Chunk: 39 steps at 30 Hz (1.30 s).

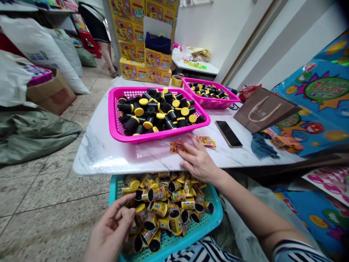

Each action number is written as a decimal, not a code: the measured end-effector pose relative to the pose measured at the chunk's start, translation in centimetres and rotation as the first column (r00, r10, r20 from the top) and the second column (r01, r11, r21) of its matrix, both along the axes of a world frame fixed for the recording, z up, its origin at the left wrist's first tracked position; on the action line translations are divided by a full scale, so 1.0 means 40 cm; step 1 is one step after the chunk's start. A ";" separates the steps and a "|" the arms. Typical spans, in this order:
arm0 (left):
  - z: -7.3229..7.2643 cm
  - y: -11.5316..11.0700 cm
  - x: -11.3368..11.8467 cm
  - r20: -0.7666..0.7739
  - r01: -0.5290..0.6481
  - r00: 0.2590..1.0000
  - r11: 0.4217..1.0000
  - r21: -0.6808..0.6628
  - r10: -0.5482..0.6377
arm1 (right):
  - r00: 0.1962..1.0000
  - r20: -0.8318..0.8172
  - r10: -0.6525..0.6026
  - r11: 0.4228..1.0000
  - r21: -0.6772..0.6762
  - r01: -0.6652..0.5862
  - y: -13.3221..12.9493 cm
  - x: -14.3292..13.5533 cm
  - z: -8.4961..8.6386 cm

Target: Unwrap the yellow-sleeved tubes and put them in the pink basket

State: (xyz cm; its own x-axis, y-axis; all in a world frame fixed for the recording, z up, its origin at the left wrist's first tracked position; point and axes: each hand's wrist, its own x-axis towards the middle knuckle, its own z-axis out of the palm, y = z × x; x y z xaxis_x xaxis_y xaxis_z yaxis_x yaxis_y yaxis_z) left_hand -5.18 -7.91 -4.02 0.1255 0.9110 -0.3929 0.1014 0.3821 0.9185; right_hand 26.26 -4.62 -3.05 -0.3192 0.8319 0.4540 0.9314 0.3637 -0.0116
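Observation:
My right hand [197,158] rests on the table with its fingers spread, the fingertips on a few small orange printed labels [174,147]. A small stack of similar labels [209,142] lies just beyond it. My left hand [113,225] hovers over the left side of the teal basket [211,222], index finger and thumb apart with nothing visible between them. Several small yellow-wrapped cups [159,208] with black ends fill that basket. Behind my right hand, a pink basket [158,136] holds black cylinders with yellow caps [148,122].
A second pink basket [215,104] of black cylinders stands farther back. On the right are a phone [228,134] and a brown paper bag [261,109]. Yellow boxes [131,49] are stacked at the table's far end. Sacks [40,51] lie on the floor at left; a person [99,29] stands behind.

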 end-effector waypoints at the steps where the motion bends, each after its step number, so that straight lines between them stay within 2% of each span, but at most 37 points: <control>1: 0.002 -0.006 -0.002 -0.005 -0.010 1.000 1.000 0.000 0.010 | 1.000 0.000 -0.029 0.999 -0.020 0.029 -0.016 -0.010 -0.002; 5: 0.017 -0.015 -0.008 -0.017 -0.044 0.999 0.999 0.007 0.044 | 0.996 -0.063 -0.058 0.998 0.003 0.058 -0.060 -0.031 -0.009; 9: 0.051 -0.005 -0.007 -0.008 -0.006 1.000 1.000 0.011 0.006 | 0.984 -0.162 -0.079 0.997 -0.028 0.075 -0.039 -0.043 -0.009; 11: 0.072 -0.001 -0.005 -0.005 -0.003 1.000 1.000 0.027 0.003 | 0.985 -0.127 -0.113 0.992 -0.064 0.105 -0.019 -0.049 -0.008; 14: 0.096 -0.008 -0.001 0.009 -0.074 0.997 0.997 0.037 0.074 | 0.992 -0.033 -0.125 0.991 -0.057 0.123 -0.003 -0.057 -0.010; 17: 0.098 -0.029 -0.003 0.016 -0.119 0.993 0.993 -0.005 0.119 | 0.991 -0.019 -0.135 0.991 -0.003 0.135 -0.013 -0.062 -0.017; 22: 0.080 -0.055 -0.014 0.034 -0.054 0.998 0.994 -0.092 0.057 | 1.000 -0.001 -0.021 0.999 0.036 0.021 -0.052 -0.063 -0.038; 25: 0.091 -0.045 -0.007 0.074 -0.028 0.997 0.992 -0.121 0.037 | 0.997 -0.053 0.051 0.990 0.131 -0.044 -0.061 -0.057 -0.054; 27: 0.106 -0.027 0.010 0.099 0.010 0.995 0.993 -0.116 0.001 | 0.989 -0.098 0.109 0.979 0.181 -0.090 -0.059 -0.052 -0.063; 31: 0.131 0.021 0.080 0.141 0.203 0.972 0.976 -0.084 -0.190 | 0.940 -0.253 0.227 0.953 0.258 -0.160 -0.056 -0.054 -0.057; 35: 0.128 0.058 0.172 0.192 0.283 0.943 0.958 -0.039 -0.271 | 0.825 -0.536 0.177 0.952 0.305 -0.005 -0.073 -0.098 -0.019; 37: 0.117 0.070 0.210 0.234 0.299 0.929 0.954 -0.014 -0.288 | 0.832 -0.538 0.138 0.945 0.323 0.053 -0.085 -0.131 0.000; 39: 0.104 0.079 0.230 0.261 0.286 0.924 0.958 0.013 -0.279 | 0.876 -0.464 0.128 0.940 0.338 0.042 -0.098 -0.161 0.014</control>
State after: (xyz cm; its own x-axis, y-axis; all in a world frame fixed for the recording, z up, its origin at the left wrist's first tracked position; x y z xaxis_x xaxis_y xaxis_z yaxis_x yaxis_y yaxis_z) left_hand 4.02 -4.76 0.13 0.4759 0.8134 -0.3345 -0.0298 0.3951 0.9182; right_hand 19.81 -8.53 -2.48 -0.0273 0.5981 0.8009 0.8258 0.4650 -0.3192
